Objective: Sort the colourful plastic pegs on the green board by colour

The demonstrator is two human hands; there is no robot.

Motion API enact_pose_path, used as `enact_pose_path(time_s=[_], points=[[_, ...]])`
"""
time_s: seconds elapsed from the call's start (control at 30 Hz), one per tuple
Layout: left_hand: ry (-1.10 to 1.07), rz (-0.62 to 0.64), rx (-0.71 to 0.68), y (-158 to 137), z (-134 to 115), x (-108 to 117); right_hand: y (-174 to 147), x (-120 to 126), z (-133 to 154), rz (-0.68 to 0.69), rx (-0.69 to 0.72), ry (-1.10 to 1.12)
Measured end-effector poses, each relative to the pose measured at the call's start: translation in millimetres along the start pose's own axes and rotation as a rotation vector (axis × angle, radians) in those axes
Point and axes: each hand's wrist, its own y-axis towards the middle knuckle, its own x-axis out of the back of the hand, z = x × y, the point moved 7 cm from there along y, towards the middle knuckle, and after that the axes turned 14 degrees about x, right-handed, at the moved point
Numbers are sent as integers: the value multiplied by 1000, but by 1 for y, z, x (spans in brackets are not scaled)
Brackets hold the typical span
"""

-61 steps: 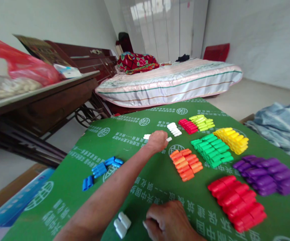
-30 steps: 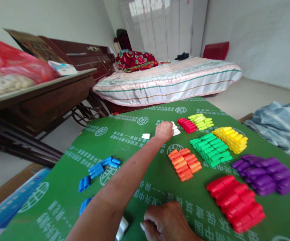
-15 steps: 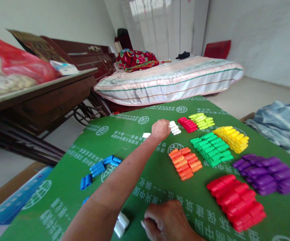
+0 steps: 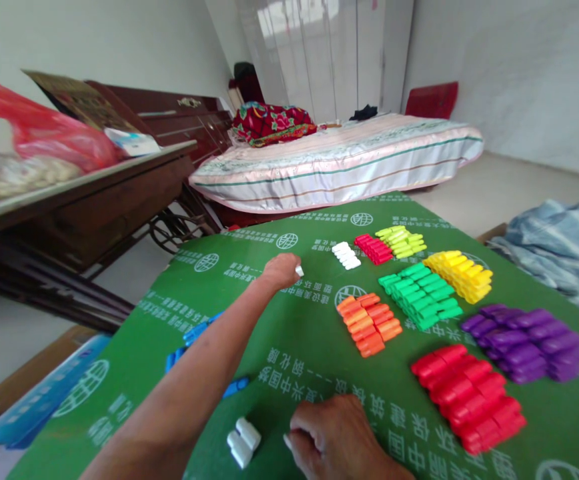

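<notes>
My left hand stretches out over the green board, its fingers closed on a small white bullet-shaped plastic piece whose end pokes out. Just right of it lies a neat block of white pieces. My right hand rests near the front edge in a loose fist, with nothing visible in it. To its left are a few white pieces. Blue pieces lie scattered on the left, partly covered by my left forearm.
Grouped on the right are pink-red, lime, yellow, green, orange, purple and red pieces. A bed stands behind the board, a wooden table on the left.
My left hand has moved left, away from the white block, and closed on a white piece that lay loose there. My right hand has stayed in place.
</notes>
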Motion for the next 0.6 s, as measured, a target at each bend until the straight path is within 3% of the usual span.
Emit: enact_pose_path(time_s=[0.1,0.27,0.43,0.6], points=[[-52,-42,-92,-11,-17,7,0,-1,0,-19,3,12],[-146,-131,-247,-28,-67,21,-1,-2,0,0,4,32],[-166,-204,-269,-32,-107,24,-1,5,2,-28,-23,39],[-157,-269,-252,-27,-119,22,0,6,4,-21,-21,45]])
